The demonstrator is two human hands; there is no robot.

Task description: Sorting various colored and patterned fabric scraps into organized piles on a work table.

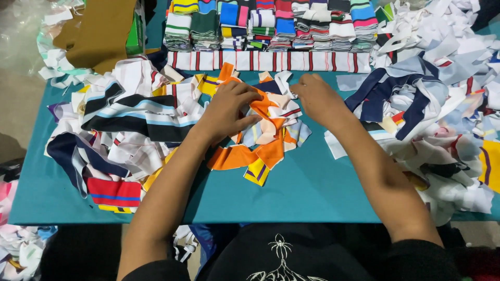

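Note:
A small heap of striped knit collar strips, mostly orange and white point(260, 143), lies in the middle of a teal table point(312, 187). My left hand point(229, 106) rests on the heap's upper left with its fingers curled around an orange strip. My right hand point(315, 99) is just right of the heap, fingertips pinching the edge of a white strip near the top. The two hands are a short gap apart.
A large pile of striped strips point(125, 135) covers the table's left side, and another in white and navy point(437, 104) covers the right. Neatly folded stacks point(271, 26) line the far edge, with a white and red striped row point(271, 61) in front.

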